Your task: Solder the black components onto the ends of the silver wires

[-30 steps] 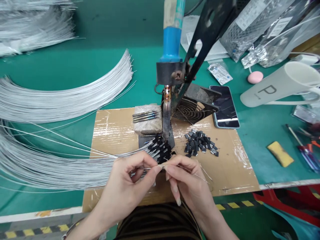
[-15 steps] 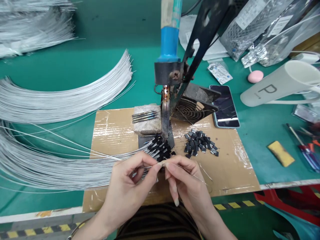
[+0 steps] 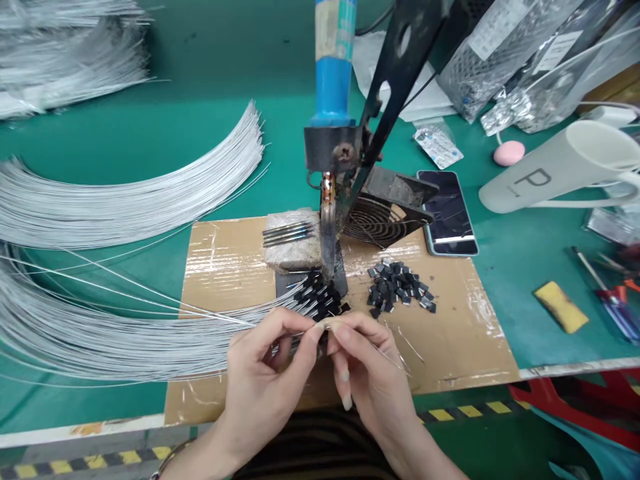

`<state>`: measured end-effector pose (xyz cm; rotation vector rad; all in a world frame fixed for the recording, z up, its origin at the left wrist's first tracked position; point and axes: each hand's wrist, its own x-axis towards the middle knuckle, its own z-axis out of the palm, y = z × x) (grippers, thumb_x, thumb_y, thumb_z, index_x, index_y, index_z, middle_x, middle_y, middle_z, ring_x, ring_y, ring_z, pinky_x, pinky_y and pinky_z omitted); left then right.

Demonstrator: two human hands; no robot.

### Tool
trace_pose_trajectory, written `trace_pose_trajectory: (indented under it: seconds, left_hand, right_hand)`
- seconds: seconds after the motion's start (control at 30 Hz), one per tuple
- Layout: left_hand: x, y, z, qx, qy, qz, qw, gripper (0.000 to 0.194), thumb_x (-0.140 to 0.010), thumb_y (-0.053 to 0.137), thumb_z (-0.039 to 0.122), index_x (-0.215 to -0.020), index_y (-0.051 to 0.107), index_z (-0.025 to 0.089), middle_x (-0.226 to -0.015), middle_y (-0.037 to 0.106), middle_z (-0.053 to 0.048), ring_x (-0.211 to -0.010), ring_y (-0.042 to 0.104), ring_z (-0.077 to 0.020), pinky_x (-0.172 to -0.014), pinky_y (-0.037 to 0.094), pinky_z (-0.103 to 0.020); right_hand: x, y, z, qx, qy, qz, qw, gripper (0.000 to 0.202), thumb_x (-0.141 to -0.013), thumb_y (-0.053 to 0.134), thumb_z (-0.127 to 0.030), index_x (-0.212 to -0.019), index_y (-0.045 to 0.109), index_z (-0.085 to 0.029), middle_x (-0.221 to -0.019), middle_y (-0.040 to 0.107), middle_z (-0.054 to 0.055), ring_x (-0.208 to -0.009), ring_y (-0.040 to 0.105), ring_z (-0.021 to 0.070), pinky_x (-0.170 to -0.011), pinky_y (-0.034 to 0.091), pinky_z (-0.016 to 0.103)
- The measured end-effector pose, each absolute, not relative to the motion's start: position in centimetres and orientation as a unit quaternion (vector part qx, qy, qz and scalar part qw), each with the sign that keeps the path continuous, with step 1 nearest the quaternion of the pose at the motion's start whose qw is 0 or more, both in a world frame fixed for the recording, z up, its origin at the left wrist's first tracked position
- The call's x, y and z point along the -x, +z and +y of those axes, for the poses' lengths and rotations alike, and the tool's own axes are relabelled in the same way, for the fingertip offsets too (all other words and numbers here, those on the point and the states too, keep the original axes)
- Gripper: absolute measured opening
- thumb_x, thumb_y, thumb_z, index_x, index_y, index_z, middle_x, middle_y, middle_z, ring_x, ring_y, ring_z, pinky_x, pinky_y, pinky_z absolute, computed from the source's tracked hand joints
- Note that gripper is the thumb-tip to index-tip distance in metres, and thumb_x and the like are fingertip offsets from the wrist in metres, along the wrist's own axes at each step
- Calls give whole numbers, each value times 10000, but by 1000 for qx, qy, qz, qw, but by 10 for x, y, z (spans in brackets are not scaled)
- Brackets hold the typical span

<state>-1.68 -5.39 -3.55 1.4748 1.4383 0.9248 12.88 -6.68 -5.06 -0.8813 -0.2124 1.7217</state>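
Note:
My left hand [image 3: 270, 383] is closed in a pinch, its thumb and forefinger tips meeting those of my right hand [image 3: 377, 373]. Between them is a thin wire [image 3: 390, 355], whose fine strand trails out past the right fingers. The exact piece at the fingertips is too small to make out. Just beyond, a bundle of grey wires [image 3: 125, 340] comes in from the left, with black pieces [image 3: 317, 297] on its ends. A soldering iron [image 3: 327, 227] with a blue handle hangs tip-down over those ends. Loose small black pieces [image 3: 400, 287] lie in a pile to the right.
A cardboard sheet [image 3: 210, 267] lies on the green table. Behind are a whitish block [image 3: 293, 250], a black fan [image 3: 380, 217] and a phone [image 3: 450, 213]. A cup [image 3: 545, 173] and yellow sponge [image 3: 561, 307] are at right, another wire bundle [image 3: 150, 210] at left.
Both hands stay pinched together at nearly the same spot. The right hand has turned slightly, and the trailing strand now sits a little closer in.

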Motion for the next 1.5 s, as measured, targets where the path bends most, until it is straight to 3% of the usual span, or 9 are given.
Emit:
trace_pose_trajectory:
  seconds: [0.3,0.87,1.17,1.5]
  left_hand:
    - [15,-32,-50,-575,372,589,429,150,-981,711,294,-850,718,223,-685,713,20,-569,600,-102,-512,409,-206]
    - [17,-36,-51,-593,373,579,417,126,-979,715,270,-867,713,212,-691,702,9,-555,588,-108,-499,415,-217]
    - [19,-32,-50,-630,358,550,415,120,-980,697,222,-860,700,230,-631,555,59,-501,416,-84,-463,335,-210]
    - [16,-31,-48,-643,364,555,383,121,-965,711,190,-847,697,215,-583,464,74,-484,357,-75,-430,267,-203]
  right_hand:
    - [-132,-52,-67,382,721,-136,562,149,-915,823,-354,-915,865,-211,-638,703,-24,-411,630,64,-398,565,131]
    - [-135,-56,-70,426,691,-192,551,94,-928,828,-322,-915,848,-230,-646,720,-41,-418,659,56,-450,550,123]
    - [-149,-51,-62,411,735,-183,507,161,-877,866,-328,-802,828,-191,-588,693,-33,-378,622,54,-385,457,106]
    - [-148,-51,-63,417,733,-171,510,150,-864,864,-325,-823,839,-183,-635,704,-22,-366,604,55,-366,482,118]
